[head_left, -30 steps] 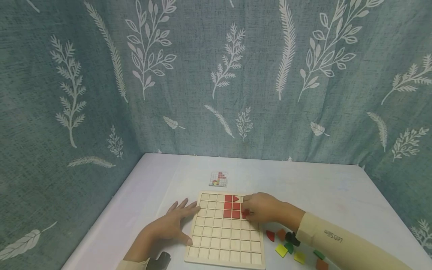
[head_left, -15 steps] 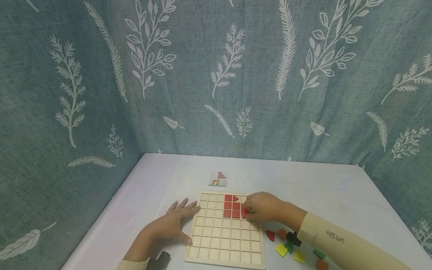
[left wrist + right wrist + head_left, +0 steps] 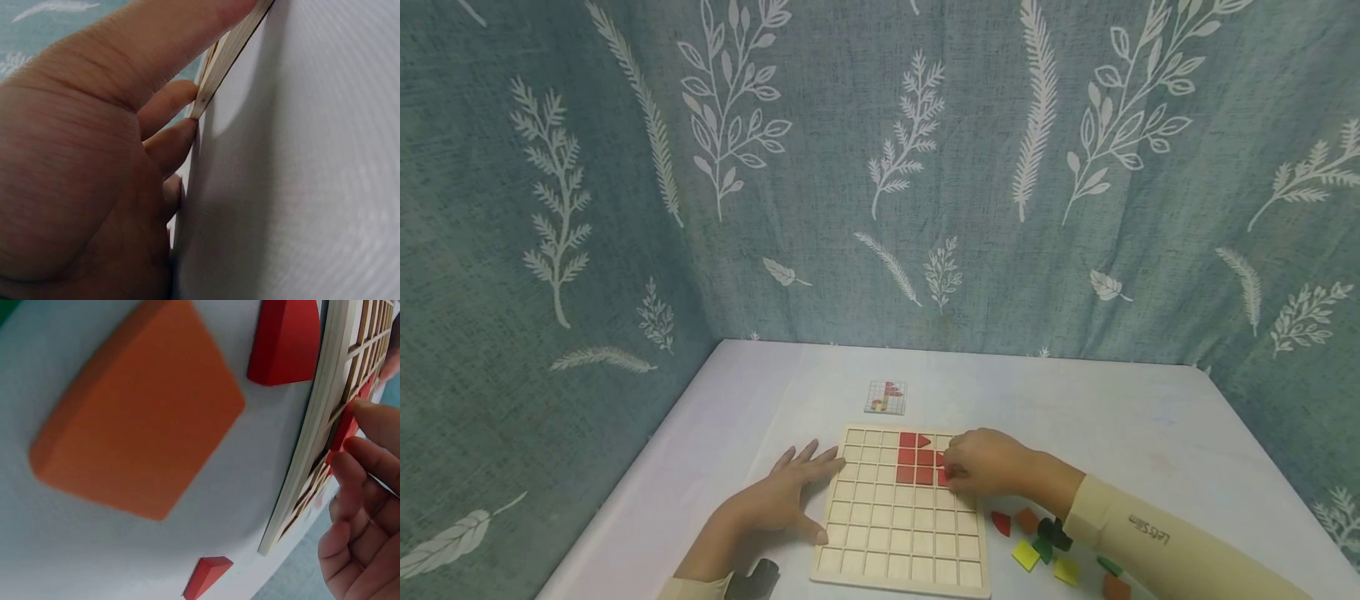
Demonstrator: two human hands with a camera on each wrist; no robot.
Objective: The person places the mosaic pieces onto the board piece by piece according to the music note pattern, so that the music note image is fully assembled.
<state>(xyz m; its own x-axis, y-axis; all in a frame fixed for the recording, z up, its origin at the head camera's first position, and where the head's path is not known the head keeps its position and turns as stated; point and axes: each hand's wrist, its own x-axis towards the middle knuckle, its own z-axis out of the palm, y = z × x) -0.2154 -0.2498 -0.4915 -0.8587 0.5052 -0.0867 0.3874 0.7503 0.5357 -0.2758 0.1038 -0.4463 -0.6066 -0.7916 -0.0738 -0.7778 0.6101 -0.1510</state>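
A wooden grid board (image 3: 891, 543) lies on the table, with several red square and triangle blocks (image 3: 916, 467) in its upper cells. My right hand (image 3: 988, 462) is over the board's right side, thumb and fingers pinching a red block (image 3: 345, 428) down at a cell; its outline is partly hidden by the fingers. Along the left edge of the board rests my left hand (image 3: 786, 497), fingers spread, fingertips and thumb touching the wood. The left wrist view shows the thumb (image 3: 156, 44) against the board's side (image 3: 219, 69).
A small pattern card (image 3: 886, 398) lies behind the board. Loose blocks lie right of it: red (image 3: 1002, 523), orange (image 3: 1027, 522), yellow (image 3: 1026, 555), green (image 3: 1042, 549), some near the right sleeve (image 3: 1138, 529). A patterned curtain (image 3: 850, 167) hangs behind the table.
The red block under my right fingers has gone from tilted to lying flatter in the right-hand column. My right hand has shifted slightly rightward; the left hand stays put.
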